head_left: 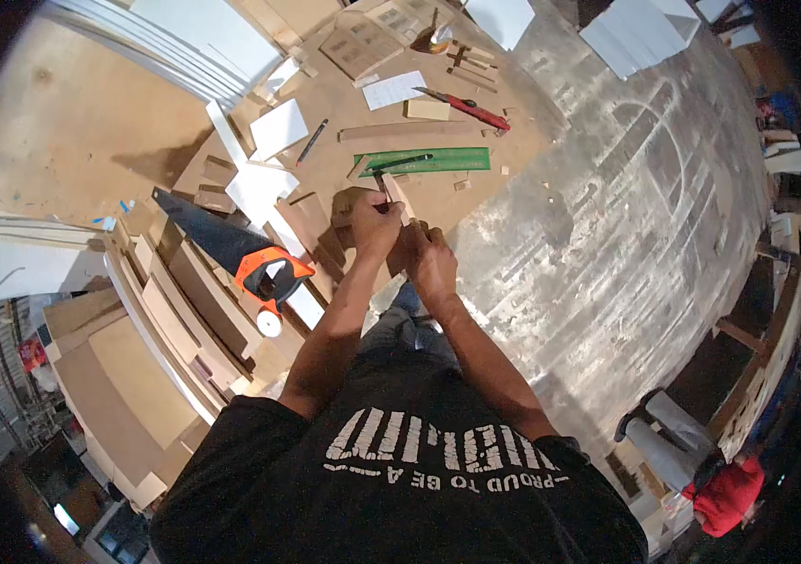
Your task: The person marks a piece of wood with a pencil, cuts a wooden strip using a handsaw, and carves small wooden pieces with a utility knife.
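Observation:
My left hand [377, 224] is closed, its fingers pinching near the upper part of a small, light-coloured strip [399, 199] that looks like wood or board. My right hand [433, 265] closes round the lower end of the same strip. A small dark piece [381, 180] shows by the left fingertips; I cannot make out what it is. Just beyond the hands lies a green ruler [461, 159] with a black pen-like thing [408, 161] across it. Further off are a red utility knife [475, 112], a pale block [427, 110] and a dark pen [312, 142].
A handsaw with an orange handle [272, 273] lies to the left, beside stacked boards [170, 301] and a white roll [270, 324]. Marked paper [394, 90] and small offcuts lie on the brown board. A person in red [724, 495] is at lower right.

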{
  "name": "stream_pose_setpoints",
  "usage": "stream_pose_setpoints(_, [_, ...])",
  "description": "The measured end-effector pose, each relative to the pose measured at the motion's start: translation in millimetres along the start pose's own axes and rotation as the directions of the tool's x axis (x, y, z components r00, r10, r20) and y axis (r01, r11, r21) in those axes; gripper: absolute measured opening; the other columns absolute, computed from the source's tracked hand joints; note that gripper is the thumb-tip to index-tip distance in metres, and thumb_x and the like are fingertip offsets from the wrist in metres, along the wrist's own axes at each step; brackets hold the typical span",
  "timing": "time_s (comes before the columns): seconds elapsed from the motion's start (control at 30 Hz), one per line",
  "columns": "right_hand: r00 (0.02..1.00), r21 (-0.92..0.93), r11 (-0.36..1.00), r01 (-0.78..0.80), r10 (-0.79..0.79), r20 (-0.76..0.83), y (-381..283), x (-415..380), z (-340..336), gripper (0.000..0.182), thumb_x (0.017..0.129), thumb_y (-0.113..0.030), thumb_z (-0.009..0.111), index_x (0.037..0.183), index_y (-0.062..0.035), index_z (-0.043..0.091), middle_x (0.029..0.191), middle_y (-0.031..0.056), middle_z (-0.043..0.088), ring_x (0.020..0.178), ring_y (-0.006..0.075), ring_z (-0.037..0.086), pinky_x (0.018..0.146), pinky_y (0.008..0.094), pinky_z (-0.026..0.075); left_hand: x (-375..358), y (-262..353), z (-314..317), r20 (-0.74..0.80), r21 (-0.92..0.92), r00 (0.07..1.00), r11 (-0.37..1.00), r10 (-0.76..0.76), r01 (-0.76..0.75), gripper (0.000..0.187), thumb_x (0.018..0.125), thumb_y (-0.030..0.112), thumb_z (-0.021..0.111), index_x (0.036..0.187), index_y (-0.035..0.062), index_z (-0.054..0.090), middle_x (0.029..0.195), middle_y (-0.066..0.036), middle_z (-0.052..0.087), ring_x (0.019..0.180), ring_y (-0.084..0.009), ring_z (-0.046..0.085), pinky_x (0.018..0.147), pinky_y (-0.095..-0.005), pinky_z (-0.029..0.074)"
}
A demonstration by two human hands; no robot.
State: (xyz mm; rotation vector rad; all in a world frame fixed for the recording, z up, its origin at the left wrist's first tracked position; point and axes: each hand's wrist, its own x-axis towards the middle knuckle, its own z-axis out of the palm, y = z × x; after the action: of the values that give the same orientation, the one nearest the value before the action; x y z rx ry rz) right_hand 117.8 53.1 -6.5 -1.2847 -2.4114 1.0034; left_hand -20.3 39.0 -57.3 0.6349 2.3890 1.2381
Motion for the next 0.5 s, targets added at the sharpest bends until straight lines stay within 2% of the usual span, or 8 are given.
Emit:
stream_pose_setpoints(0.07, [0.996,-0.022,0.999,-0.040,0.042,0.080,0,1,2,0.054,0.081,-0.008,0.065,0.133,-0.0056,0.049,0.109,0.0172,0.058,0.097,0.0378,0.061,0.082,0.0461,0.054,1,-1,-2,0.022,-0.049,0.999,0.998,-0.034,0.036,0.032,0.072,0.017,0.080,0.090,-0.0030,0.063,0.084,-0.016,0.067,0.081,-0.0297,0.066,0.077,-0.0403,0.052])
stream_pose_setpoints(0.17, [0.995,0.052,0.994,0.091,-0.089,-0.041,24,-2,18,0.054,0.084,-0.008,0.063,0.137,-0.0089,0.050,0.102,0.0201,0.060,0.095,0.0419,0.061,0.077,0.0486,0.052,1,-6,4,0.018,-0.040,1.000,0.999,-0.007,0.008,0.033,0.070,0.017,0.081,0.090,-0.0032,0.064,0.085,-0.016,0.067,0.081,-0.0295,0.065,0.076,-0.0403,0.051])
stream_pose_setpoints(0.27, [0.974,0.203,0.963,0.177,-0.142,-0.176,14,-38,-9,0.052,0.090,-0.011,0.061,0.138,-0.0013,0.046,0.107,0.0246,0.060,0.099,0.0436,0.059,0.079,0.0481,0.052,5,-12,6,0.029,-0.011,0.995,0.996,0.092,-0.092,0.032,0.070,0.016,0.081,0.090,-0.0030,0.064,0.085,-0.016,0.067,0.080,-0.0296,0.065,0.075,-0.0394,0.051])
stream_pose_setpoints(0.33, [0.969,-0.013,0.978,0.206,-0.206,-0.139,57,-86,16,0.053,0.092,-0.013,0.060,0.138,0.0054,0.042,0.112,0.0288,0.060,0.101,0.0452,0.059,0.081,0.0471,0.052,17,-38,18,0.017,0.003,0.989,0.989,0.146,-0.146,0.034,0.071,0.013,0.079,0.097,-0.0013,0.064,0.082,-0.014,0.064,0.076,-0.0278,0.063,0.072,-0.0379,0.050])
stream_pose_setpoints(0.37, [0.998,0.294,0.956,-0.003,0.020,-0.056,53,-118,0,0.056,0.093,-0.019,0.060,0.139,0.0048,0.041,0.112,0.0300,0.060,0.099,0.0488,0.058,0.087,0.0514,0.049,11,-27,17,0.010,-0.030,0.989,0.989,0.146,-0.145,0.034,0.071,0.012,0.079,0.099,-0.0002,0.064,0.081,-0.013,0.062,0.076,-0.0272,0.063,0.072,-0.0379,0.050])
stream_pose_setpoints(0.43, [0.994,0.334,0.936,-0.109,0.095,0.058,80,-179,0,0.050,0.094,-0.015,0.060,0.136,0.0083,0.044,0.110,0.0295,0.062,0.098,0.0410,0.064,0.083,0.0442,0.052,-2,2,6,-0.015,-0.092,0.990,0.986,0.141,-0.142,0.035,0.072,0.011,0.078,0.103,0.0020,0.064,0.078,-0.012,0.060,0.074,-0.0261,0.061,0.072,-0.0380,0.049])
stream_pose_setpoints(0.47, [0.994,0.382,0.919,-0.092,0.065,0.082,90,-205,-4,0.049,0.098,-0.020,0.057,0.138,0.0051,0.044,0.104,0.0258,0.065,0.094,0.0327,0.067,0.079,0.0408,0.053,31,-45,26,0.054,-0.024,0.950,0.951,0.308,-0.307,0.052,0.077,0.010,0.076,0.125,0.0052,0.057,0.077,-0.011,0.057,0.073,-0.0223,0.060,0.064,-0.0386,0.049])
stream_pose_setpoints(0.5, [0.985,0.413,0.898,-0.151,0.101,0.140,95,-237,-1,0.049,0.099,-0.022,0.056,0.139,0.0033,0.044,0.100,0.0232,0.065,0.090,0.0298,0.067,0.076,0.0395,0.053,18,-41,14,0.118,-0.085,0.979,0.984,0.167,-0.158,0.058,0.078,0.010,0.075,0.131,0.0076,0.051,0.076,-0.011,0.057,0.072,-0.0220,0.060,0.061,-0.0383,0.048])
